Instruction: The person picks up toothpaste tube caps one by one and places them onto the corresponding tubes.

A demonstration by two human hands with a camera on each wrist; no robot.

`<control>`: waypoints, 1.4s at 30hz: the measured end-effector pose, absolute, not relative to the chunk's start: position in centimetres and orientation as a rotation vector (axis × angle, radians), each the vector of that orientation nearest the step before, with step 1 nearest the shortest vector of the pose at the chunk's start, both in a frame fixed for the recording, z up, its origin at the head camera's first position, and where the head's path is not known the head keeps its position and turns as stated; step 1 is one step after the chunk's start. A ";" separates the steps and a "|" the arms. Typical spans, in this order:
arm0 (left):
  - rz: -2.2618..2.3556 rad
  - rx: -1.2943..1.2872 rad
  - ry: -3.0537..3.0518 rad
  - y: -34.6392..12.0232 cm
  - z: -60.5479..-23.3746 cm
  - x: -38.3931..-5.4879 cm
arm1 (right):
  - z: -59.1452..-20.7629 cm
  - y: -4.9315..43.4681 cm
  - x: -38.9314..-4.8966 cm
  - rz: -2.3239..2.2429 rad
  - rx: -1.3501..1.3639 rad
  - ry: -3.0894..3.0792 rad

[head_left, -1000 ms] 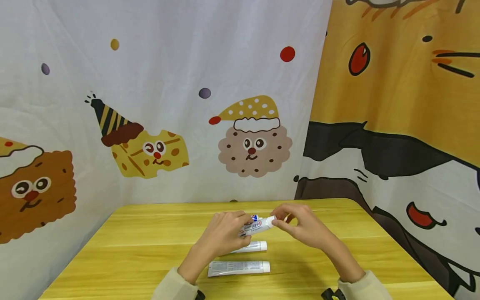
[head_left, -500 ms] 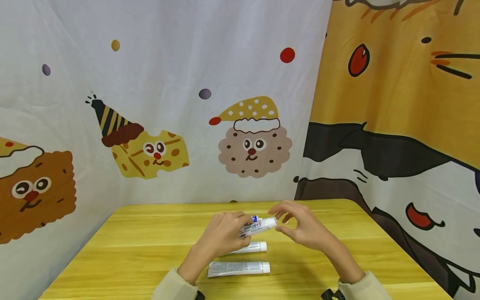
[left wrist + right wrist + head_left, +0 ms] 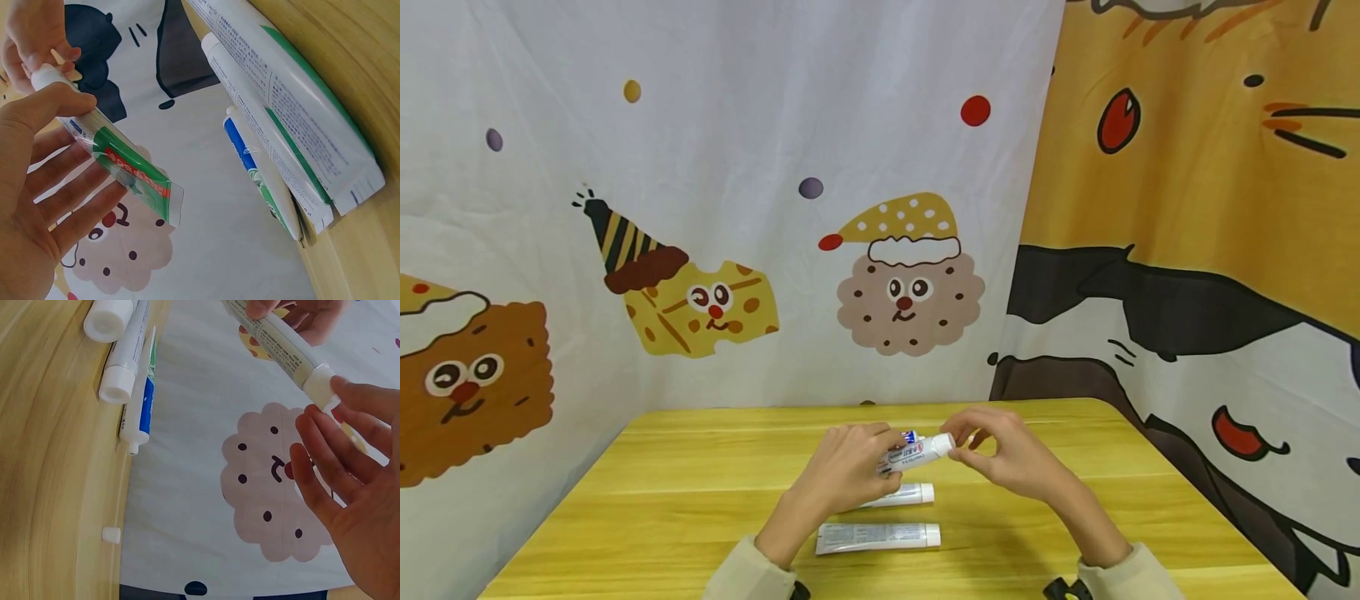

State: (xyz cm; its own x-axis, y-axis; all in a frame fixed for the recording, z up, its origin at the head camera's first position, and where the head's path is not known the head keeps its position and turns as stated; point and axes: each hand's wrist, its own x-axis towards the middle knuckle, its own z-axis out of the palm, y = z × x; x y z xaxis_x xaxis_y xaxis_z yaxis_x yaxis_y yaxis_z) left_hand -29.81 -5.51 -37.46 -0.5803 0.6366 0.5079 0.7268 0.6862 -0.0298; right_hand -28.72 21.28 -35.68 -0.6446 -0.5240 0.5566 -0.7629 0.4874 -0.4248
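A white and green toothpaste tube point(image 3: 128, 159) is raised above the table, its crimped end free. My left hand point(image 3: 848, 462) holds it between thumb and fingers, as the left wrist view also shows. At the tube's other end, my right hand point(image 3: 1003, 450) pinches the white cap point(image 3: 320, 386) with thumb and fingertips. Below on the table lie a middle tube point(image 3: 910, 494) and a near tube point(image 3: 880, 537), both capped. Farther back is a blue, white and green tube point(image 3: 145, 409) with a bare nozzle, mostly hidden by my left hand in the head view.
A small white cap point(image 3: 111, 535) stands alone on the wooden table point(image 3: 647, 500), beyond the bare nozzle in the right wrist view. A printed cartoon curtain point(image 3: 737, 125) hangs behind the table and along its sides.
My right hand's fingers came off the cap half a second ago and are back on it now. The left hand keeps the tube in nearly the same place.
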 end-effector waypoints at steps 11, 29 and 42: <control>-0.241 -1.048 -2.426 -5.5 -37.3 -29.7 | -35.5 21.3 -28.6 0.903 1.002 -2.445; -0.237 -1.060 -2.404 -5.4 -37.4 -29.7 | -35.4 21.3 -28.4 0.893 1.075 -2.422; -0.232 -1.051 -2.418 -5.4 -37.3 -29.6 | -35.4 21.3 -28.5 0.870 0.995 -2.500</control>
